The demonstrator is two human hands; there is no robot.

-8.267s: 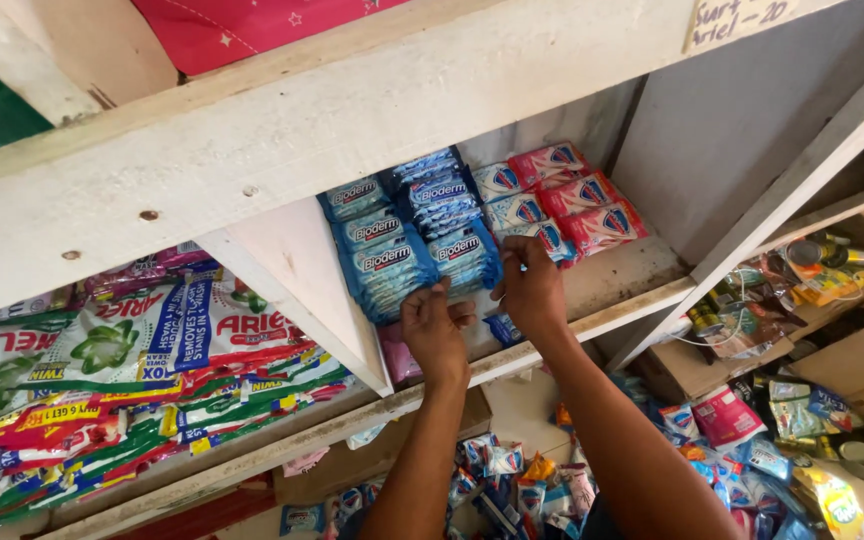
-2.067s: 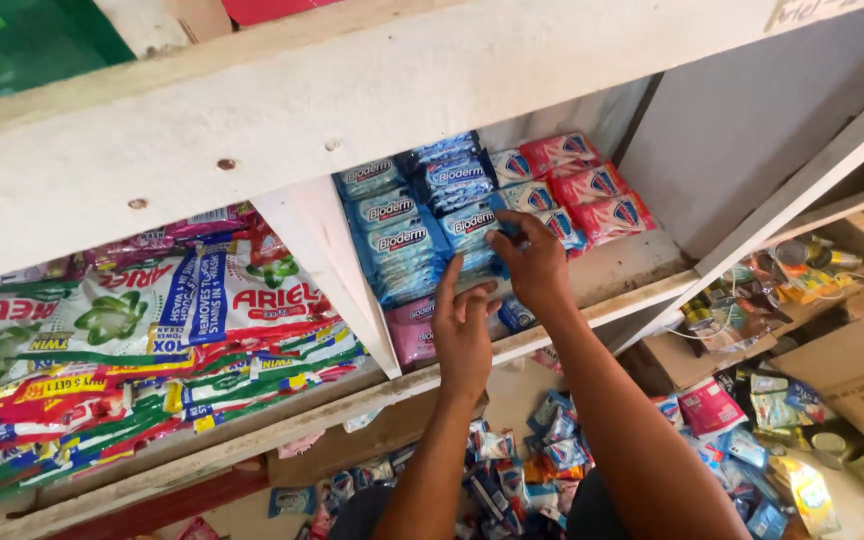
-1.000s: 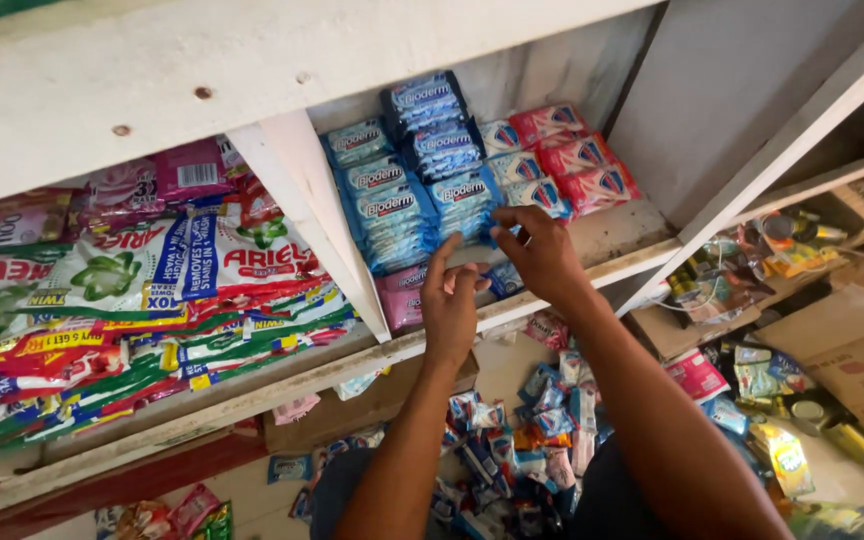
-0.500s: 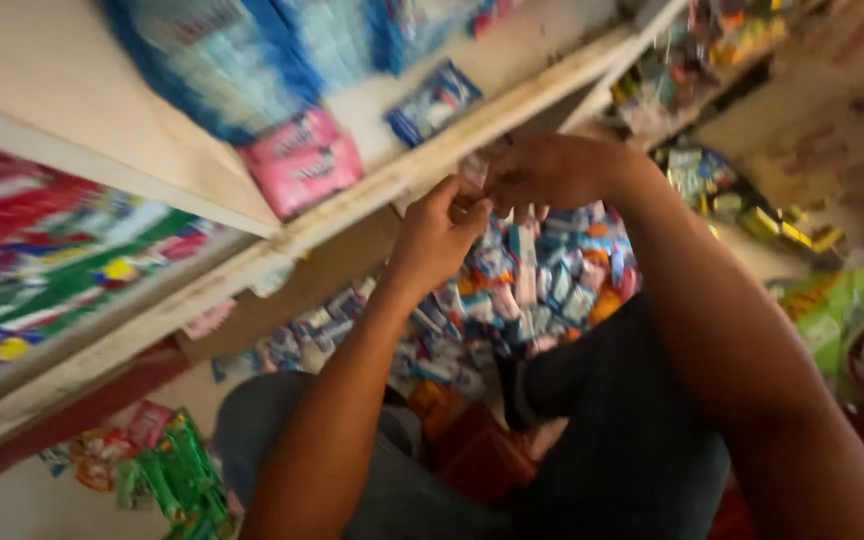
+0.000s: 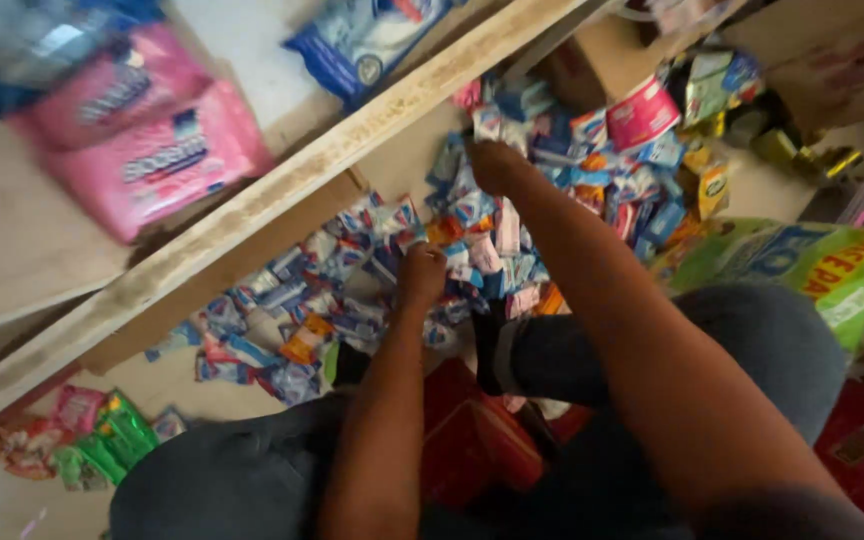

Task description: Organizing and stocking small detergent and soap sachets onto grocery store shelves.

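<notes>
We list: left hand [image 5: 420, 272] and right hand [image 5: 495, 165], both down on the heap of small sachets [image 5: 352, 300], blue, white, pink and orange, spread on the floor below the wooden shelf edge [image 5: 282, 190]. Fingers curled; we cannot tell whether either holds a sachet. Pink packets [image 5: 142, 155] lie on the shelf above.

Pale wooden shelf edge [image 5: 282, 195] crosses diagonally above a bare floor [image 5: 152, 385] (dimly lit).

Sachets [image 5: 472, 250] crowd floor (shelf edge [image 5: 282, 190] overhead).
</notes>
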